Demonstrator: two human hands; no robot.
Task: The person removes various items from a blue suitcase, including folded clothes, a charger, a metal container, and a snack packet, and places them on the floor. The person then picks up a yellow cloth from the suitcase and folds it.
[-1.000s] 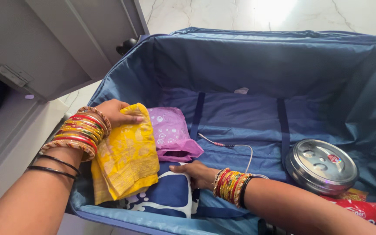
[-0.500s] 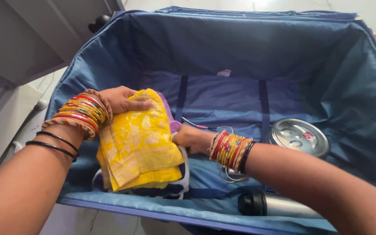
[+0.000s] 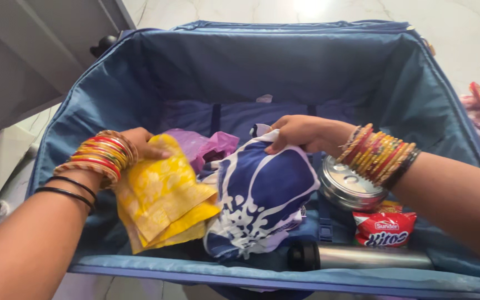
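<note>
The right hand (image 3: 298,133) pinches the top edge of a blue-and-white cloth (image 3: 262,194), lifting it inside the blue suitcase (image 3: 284,72). The left hand (image 3: 140,145) grips a folded yellow cloth (image 3: 162,194) just beside it. Packing looks partly done: steel tin (image 3: 346,186), red snack packet (image 3: 383,229) and what seems a flask (image 3: 362,257) already lie inside.

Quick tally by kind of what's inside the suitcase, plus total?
Folded cloths: 2, yellow cloth in left hand, blue-and-white cloth in right hand
Purple bag: 1
Round steel tin: 1
Red snack packet: 1
Steel flask: 1
Total: 6
</note>
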